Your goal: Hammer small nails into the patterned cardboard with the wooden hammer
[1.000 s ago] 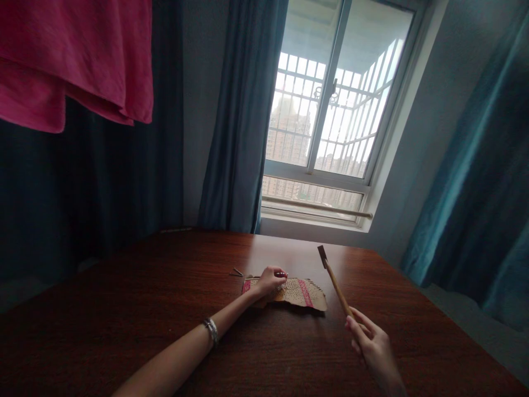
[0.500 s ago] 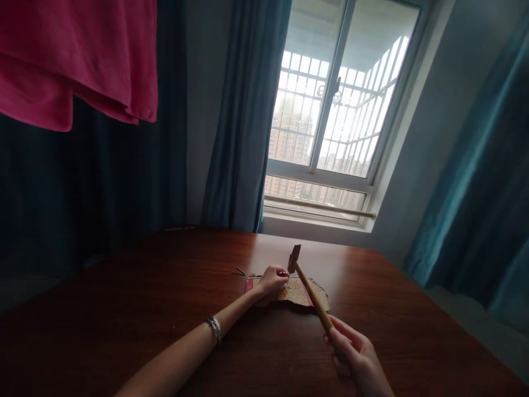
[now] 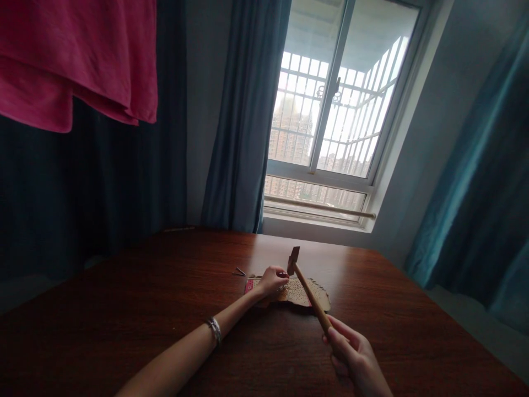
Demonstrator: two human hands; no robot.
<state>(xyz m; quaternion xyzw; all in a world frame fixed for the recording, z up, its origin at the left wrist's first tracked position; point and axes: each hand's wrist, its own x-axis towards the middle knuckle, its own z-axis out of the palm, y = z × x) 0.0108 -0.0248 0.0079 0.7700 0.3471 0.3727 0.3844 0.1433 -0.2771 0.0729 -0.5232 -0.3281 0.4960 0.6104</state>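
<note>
The right hand (image 3: 355, 358) is closed round the lower end of a hammer (image 3: 308, 289), its wooden handle slanting up and away to a small dark head that hangs just beside the left hand's fingertips. The wrist is cut off by the bottom edge. The left hand (image 3: 270, 280) rests on a board (image 3: 303, 295), a flat tan piece with a pink band at its left end and rows of tiny dots. Its fingers are pinched together over the board; whatever they pinch is too small to make out, so the hold itself cannot be told beyond a narrow pinch. Red nails show at the fingertips, and a bracelet (image 3: 214, 328) circles the left wrist. The hand and hammer handle cover the middle of the board.

The board lies on the table (image 3: 124, 309) toward its far edge, near the middle of that edge. Just left of the board, apart from it, lie a few thin dark nails (image 3: 238, 271), hard to see in the dim light.

The table is dark reddish wood with a sheen from the window (image 3: 330, 110) behind it. Blue curtains (image 3: 243, 116) hang at both sides of the window. A pink cloth (image 3: 78, 55) hangs at the upper left, cut off by the picture's edge.
</note>
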